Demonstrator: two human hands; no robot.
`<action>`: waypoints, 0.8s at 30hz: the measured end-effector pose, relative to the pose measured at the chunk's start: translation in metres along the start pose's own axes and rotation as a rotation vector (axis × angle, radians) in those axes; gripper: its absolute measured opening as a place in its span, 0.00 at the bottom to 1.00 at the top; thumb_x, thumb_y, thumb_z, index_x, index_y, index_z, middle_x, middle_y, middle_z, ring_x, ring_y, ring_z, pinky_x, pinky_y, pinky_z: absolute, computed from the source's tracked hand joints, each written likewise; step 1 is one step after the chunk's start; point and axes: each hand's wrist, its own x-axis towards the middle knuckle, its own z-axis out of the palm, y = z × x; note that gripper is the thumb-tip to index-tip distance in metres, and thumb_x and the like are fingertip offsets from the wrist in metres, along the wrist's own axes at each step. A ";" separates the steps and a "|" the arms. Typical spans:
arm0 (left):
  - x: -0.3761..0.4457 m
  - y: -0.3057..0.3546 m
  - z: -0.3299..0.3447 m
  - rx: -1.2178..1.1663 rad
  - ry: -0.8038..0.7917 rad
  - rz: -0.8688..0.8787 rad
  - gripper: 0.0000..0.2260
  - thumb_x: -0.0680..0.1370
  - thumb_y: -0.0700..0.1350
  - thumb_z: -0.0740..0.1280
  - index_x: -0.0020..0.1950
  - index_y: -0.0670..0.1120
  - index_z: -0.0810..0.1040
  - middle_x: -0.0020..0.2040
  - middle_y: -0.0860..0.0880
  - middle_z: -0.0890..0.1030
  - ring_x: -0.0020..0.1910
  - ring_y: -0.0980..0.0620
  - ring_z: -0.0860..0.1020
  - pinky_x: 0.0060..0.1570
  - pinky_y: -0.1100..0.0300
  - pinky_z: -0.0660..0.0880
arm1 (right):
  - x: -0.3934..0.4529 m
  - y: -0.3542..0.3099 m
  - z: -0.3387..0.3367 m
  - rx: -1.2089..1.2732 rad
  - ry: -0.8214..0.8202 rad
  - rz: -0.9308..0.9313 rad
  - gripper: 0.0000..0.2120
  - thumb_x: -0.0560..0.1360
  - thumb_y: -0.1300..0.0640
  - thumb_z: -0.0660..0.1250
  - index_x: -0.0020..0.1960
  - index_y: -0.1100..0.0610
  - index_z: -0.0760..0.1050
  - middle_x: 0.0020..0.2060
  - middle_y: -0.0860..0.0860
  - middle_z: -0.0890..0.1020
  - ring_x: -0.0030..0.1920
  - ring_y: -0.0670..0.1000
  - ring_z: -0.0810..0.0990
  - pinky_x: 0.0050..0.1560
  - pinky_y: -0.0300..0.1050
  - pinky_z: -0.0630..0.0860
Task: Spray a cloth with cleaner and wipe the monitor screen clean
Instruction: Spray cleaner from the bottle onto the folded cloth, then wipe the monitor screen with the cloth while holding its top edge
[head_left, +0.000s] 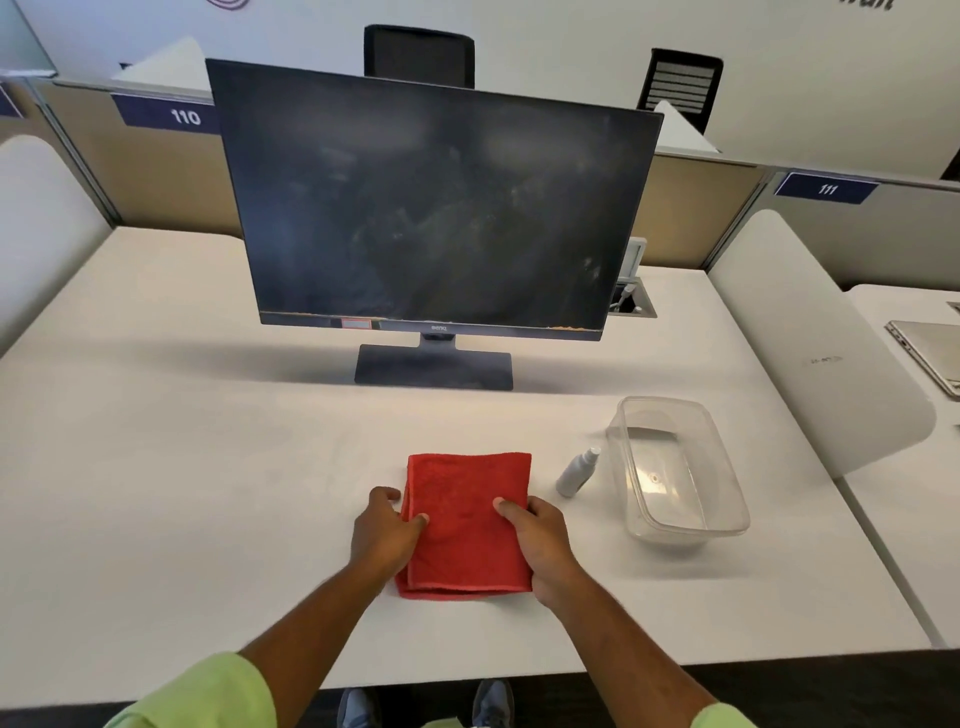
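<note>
A clear rectangular plastic tub (680, 470) stands on the right of the white desk (182, 467); whether it holds liquid I cannot tell. Just left of it lies a small white spray bottle (575, 473), tilted on its side, apart from both hands. A folded red terry cloth (467, 519) lies flat on the desk in front of the person. The left hand (387, 530) grips its left edge, thumb on top and fingers curled at the side; the right hand (537, 540) grips its right edge likewise. Behind the cloth stands a dark flat monitor (431, 208) on a grey base, its screen smeared and dusty, with "BenQ" on the lower bezel. Beige partitions behind carry blue plates reading "110" (184, 117) and "111" (827, 188). A silver laptop (927, 358) lies closed on the neighbouring desk
</note>
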 end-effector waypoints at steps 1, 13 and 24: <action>-0.001 0.001 -0.002 -0.024 0.014 -0.001 0.26 0.76 0.50 0.74 0.69 0.46 0.69 0.57 0.45 0.80 0.53 0.45 0.79 0.58 0.50 0.77 | -0.004 -0.006 0.001 0.064 -0.047 -0.002 0.13 0.80 0.49 0.74 0.61 0.53 0.81 0.54 0.52 0.89 0.55 0.56 0.87 0.60 0.59 0.84; -0.058 0.126 -0.045 -0.540 -0.389 0.398 0.23 0.80 0.63 0.59 0.73 0.56 0.67 0.64 0.54 0.78 0.59 0.51 0.80 0.54 0.56 0.82 | -0.077 -0.108 0.037 0.619 -0.212 -0.024 0.17 0.77 0.47 0.73 0.63 0.52 0.78 0.57 0.59 0.85 0.58 0.64 0.83 0.47 0.61 0.83; 0.006 0.148 -0.129 -0.229 -0.116 0.519 0.26 0.83 0.55 0.61 0.80 0.49 0.61 0.77 0.51 0.67 0.73 0.52 0.68 0.66 0.60 0.64 | -0.059 -0.205 0.066 0.803 -0.170 -0.323 0.14 0.85 0.48 0.61 0.64 0.53 0.79 0.53 0.53 0.89 0.61 0.58 0.84 0.58 0.62 0.82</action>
